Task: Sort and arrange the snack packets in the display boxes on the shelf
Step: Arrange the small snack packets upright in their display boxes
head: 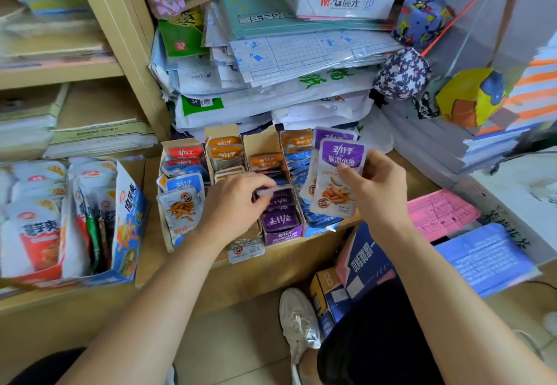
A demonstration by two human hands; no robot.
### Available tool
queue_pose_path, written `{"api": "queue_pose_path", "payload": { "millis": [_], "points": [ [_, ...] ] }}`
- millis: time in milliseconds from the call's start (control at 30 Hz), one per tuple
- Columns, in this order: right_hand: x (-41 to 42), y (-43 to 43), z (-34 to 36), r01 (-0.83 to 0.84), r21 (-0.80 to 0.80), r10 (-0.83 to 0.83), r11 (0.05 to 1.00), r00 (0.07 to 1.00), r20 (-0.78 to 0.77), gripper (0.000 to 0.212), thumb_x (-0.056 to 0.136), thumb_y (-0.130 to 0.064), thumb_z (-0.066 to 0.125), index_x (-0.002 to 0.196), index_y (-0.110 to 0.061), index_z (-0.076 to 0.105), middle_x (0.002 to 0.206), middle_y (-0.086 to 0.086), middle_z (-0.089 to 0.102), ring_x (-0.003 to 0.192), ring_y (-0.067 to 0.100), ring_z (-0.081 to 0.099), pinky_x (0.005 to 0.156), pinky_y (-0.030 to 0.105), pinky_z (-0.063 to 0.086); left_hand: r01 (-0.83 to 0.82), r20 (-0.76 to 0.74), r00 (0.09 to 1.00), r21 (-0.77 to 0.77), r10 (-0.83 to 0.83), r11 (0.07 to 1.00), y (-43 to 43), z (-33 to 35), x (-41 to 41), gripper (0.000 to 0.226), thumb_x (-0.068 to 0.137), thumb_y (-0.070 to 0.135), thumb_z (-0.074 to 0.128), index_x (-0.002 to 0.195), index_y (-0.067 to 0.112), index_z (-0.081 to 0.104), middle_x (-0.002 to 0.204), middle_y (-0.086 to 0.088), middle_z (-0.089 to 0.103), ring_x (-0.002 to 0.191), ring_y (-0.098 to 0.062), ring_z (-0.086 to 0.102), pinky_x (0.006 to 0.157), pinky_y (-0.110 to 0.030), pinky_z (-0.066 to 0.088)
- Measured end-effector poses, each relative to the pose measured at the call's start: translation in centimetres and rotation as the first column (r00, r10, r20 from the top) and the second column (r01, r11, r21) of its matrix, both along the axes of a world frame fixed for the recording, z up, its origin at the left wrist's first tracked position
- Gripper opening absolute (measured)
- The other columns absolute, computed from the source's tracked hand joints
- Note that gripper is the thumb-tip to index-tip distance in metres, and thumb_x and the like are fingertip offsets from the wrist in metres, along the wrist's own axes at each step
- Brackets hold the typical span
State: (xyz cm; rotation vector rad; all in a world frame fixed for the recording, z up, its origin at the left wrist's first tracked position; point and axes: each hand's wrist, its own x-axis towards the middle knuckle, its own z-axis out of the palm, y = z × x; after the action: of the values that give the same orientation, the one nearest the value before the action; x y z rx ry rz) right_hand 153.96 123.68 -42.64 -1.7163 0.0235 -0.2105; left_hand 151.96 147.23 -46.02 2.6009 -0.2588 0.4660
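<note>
Several narrow cardboard display boxes [259,143] stand side by side on the wooden shelf, filled with small fish snack packets in red, orange, blue and purple. My right hand [375,187] holds upright a small stack of purple packets [339,173] above the rightmost box. My left hand [233,204] reaches into the third box and pinches the top edge of a purple packet [275,192] at the back of a purple row [280,219]. Blue packets [182,185] stand in the leftmost box. One loose packet [245,249] lies flat at the shelf's front edge.
A large blue box of white chip bags [75,219] sits at the left. Piles of paper and plastic covers [271,68] tower behind the boxes. Pink and blue sheets [443,213] lie at the right. Cartons [355,267] and a white shoe [298,321] are below the shelf.
</note>
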Motion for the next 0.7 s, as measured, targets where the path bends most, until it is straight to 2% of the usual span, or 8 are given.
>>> {"api": "queue_pose_path", "payload": {
  "millis": [67, 200, 367, 467, 600, 700],
  "points": [
    [0.3, 0.1, -0.3, 0.0, -0.032, -0.001, 0.999, 1.0, -0.022, 0.014, 0.089, -0.015, 0.074, 0.102, -0.016, 0.071, 0.092, -0.002, 0.076, 0.085, 0.014, 0.074, 0.078, 0.048, 0.061, -0.09, 0.068, 0.993, -0.102, 0.097, 0.991, 0.2, 0.2, 0.5, 0.017, 0.094, 0.026, 0.067, 0.109, 0.026, 0.076, 0.098, 0.01, 0.076, 0.075, -0.005, 0.066, 0.066, -0.034, 0.06],
    [0.7, 0.4, -0.5, 0.011, -0.074, -0.013, 0.997, 1.0, -0.026, 0.017, 0.087, -0.016, 0.075, 0.104, -0.017, 0.071, 0.093, -0.003, 0.076, 0.084, 0.011, 0.074, 0.077, 0.043, 0.062, -0.185, 0.137, 0.965, -0.236, 0.222, 0.954, 0.4, 0.5, 1.7, 0.016, 0.094, 0.021, 0.068, 0.107, 0.019, 0.077, 0.091, 0.008, 0.077, 0.076, -0.004, 0.069, 0.07, -0.033, 0.061],
    [0.7, 0.7, -0.3, 0.001, -0.013, -0.001, 1.0, 1.0, 0.025, 0.014, 0.089, -0.015, 0.074, 0.103, -0.014, 0.072, 0.091, -0.003, 0.076, 0.081, 0.008, 0.073, 0.067, 0.029, 0.058, -0.189, 0.139, 0.965, -0.227, 0.224, 0.955, 0.5, 1.0, 3.1, 0.016, 0.092, 0.019, 0.071, 0.107, 0.016, 0.077, 0.093, 0.003, 0.078, 0.078, -0.009, 0.071, 0.072, -0.035, 0.062],
    [0.6, 0.8, -0.1, -0.03, 0.076, 0.025, 0.997, 0.997, 0.067, 0.012, 0.089, -0.015, 0.074, 0.101, -0.014, 0.072, 0.09, -0.002, 0.076, 0.084, 0.012, 0.074, 0.07, 0.029, 0.059, -0.167, 0.133, 0.97, -0.251, 0.205, 0.953, 0.9, 1.8, 3.6, 0.015, 0.091, 0.017, 0.073, 0.105, 0.016, 0.076, 0.091, 0.003, 0.077, 0.076, -0.009, 0.071, 0.073, -0.035, 0.062],
    [1.0, 1.7, -0.2, -0.038, 0.05, 0.032, 0.998, 0.992, 0.119, 0.01, 0.088, -0.017, 0.076, 0.098, -0.015, 0.074, 0.086, -0.004, 0.075, 0.08, 0.017, 0.071, 0.071, 0.037, 0.061, -0.164, 0.109, 0.972, -0.303, 0.206, 0.939, 1.2, 2.1, 3.5, 0.011, 0.09, 0.016, 0.074, 0.101, 0.017, 0.073, 0.086, 0.011, 0.071, 0.075, -0.004, 0.069, 0.071, -0.029, 0.061],
    [1.7, 2.8, -0.2, -0.041, 0.089, 0.029, 0.995, 0.99, 0.135, 0.008, 0.088, -0.017, 0.076, 0.095, -0.014, 0.073, 0.08, 0.0, 0.074, 0.07, 0.015, 0.067, 0.062, 0.035, 0.056, -0.188, 0.128, 0.962, -0.33, 0.241, 0.925, 1.4, 2.0, 3.8, 0.012, 0.09, 0.016, 0.073, 0.102, 0.017, 0.073, 0.085, 0.01, 0.071, 0.073, -0.003, 0.068, 0.067, -0.028, 0.06]
  ]
}}
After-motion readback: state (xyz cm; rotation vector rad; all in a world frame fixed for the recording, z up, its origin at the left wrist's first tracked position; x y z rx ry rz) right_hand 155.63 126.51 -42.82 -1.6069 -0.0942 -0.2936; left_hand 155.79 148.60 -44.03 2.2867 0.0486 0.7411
